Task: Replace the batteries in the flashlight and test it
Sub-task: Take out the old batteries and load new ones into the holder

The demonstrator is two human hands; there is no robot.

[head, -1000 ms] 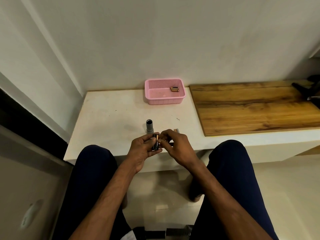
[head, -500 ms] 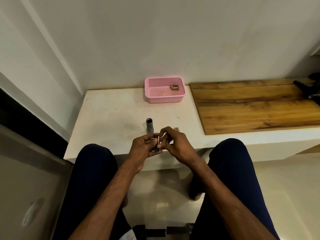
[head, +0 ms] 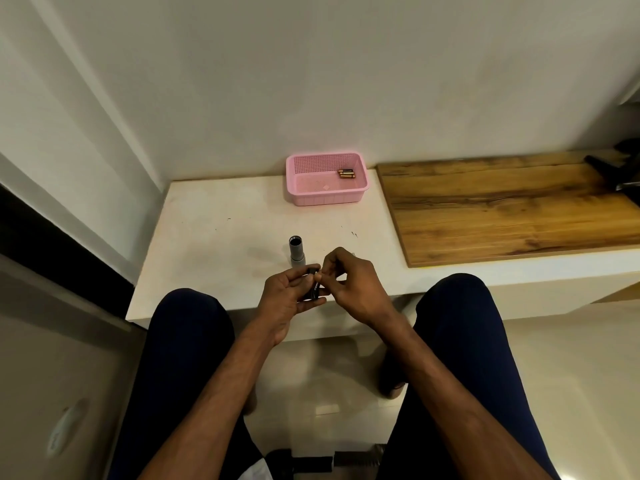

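The grey flashlight body (head: 296,251) stands upright on the white ledge (head: 221,244), its open end up. Just in front of it my left hand (head: 289,292) holds a small black battery holder (head: 312,288). My right hand (head: 349,284) pinches at the holder's top end with thumb and forefinger; whatever is between those fingertips is too small to make out. A pink basket (head: 325,195) at the back of the ledge holds a few gold batteries (head: 346,173).
A wooden board (head: 502,206) lies on the ledge to the right, with a dark object (head: 616,168) at its far right end. A wall rises behind the ledge. My knees sit below the ledge's front edge.
My right hand's fingers have shifted slightly at the top of the battery holder. The copper end seen earlier no longer shows. The view has tilted a little.
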